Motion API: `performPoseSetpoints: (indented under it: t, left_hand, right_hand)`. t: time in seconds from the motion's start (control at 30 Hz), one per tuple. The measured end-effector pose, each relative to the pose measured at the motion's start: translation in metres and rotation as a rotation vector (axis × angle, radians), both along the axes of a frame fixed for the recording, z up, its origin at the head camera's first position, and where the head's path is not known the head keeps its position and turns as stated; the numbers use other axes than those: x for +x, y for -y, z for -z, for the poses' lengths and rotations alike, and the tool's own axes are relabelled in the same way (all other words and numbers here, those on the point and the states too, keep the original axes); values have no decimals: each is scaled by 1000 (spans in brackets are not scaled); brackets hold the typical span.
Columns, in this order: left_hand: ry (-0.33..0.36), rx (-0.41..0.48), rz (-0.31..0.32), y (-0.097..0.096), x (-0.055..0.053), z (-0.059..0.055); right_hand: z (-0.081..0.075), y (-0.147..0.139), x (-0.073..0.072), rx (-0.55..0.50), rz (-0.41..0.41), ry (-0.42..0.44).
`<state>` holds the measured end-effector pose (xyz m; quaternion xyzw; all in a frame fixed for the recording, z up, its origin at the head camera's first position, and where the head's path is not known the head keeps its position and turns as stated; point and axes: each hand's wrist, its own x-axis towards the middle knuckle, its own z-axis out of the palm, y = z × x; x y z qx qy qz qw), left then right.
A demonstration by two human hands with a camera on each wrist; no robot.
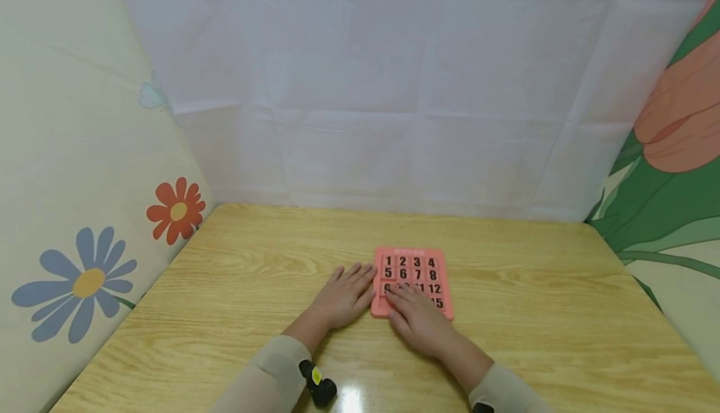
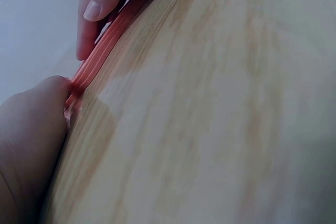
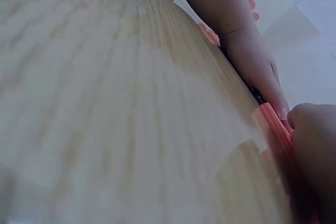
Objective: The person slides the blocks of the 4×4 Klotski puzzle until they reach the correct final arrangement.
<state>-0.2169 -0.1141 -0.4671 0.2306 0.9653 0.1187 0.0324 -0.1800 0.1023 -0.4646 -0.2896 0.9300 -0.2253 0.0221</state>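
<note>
A pink number slide puzzle [image 1: 410, 267] lies flat on the wooden table, its black numerals facing up. The rows from 1 to 8 show in order; below them 9, 11, 12 and 15 can be made out. My left hand [image 1: 343, 297] rests beside the puzzle's left edge, fingers extended, thumb at the frame. Over the lower left tiles lies my right hand [image 1: 422, 320], its fingertips on the row with 9 and its palm hiding part of the bottom row. From the left wrist, the puzzle's thin side [image 2: 113, 40] shows below the right hand's fingers.
The wooden table [image 1: 270, 244] reaches back to a white cloth backdrop [image 1: 360, 100]. Flower-printed panels stand at the left [image 1: 62, 169] and right [image 1: 675, 207]. A black device [image 1: 319, 385] is strapped to the left wrist.
</note>
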Motion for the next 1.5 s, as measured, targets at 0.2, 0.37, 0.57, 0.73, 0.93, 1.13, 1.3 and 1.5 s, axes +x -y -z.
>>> performPoseSetpoints:
  t: [0.2,0.37,0.57,0.73,0.93,1.13,1.3,1.5]
  left_hand:
    - [1,-2,3,0,-1,-1]
    - [2,-6,7,0,-1,-1]
    - [2,-15,5,0,0,0]
    - [-7,-13,7,1,0,2]
    - [-10,-15,11,0,-1,2]
    - [1,-8,8,0,-1,1]
    - [5,-15,6,0,-1,1]
    - [-5,-18,4,1,-2,3]
  right_hand:
    - [-2,1,-4,6,6,-12]
    - [-1,2,-6,12,12,-11]
    - [0,3,-7,15,9,-25]
    - [1,2,-5,1,17,-29]
    - [2,-4,-2,-34,40,-26]
    - [4,-12,5,-36,53,-12]
    - [6,-19,13,-19,52,1]
    - [6,-25,19,-26,43,-14]
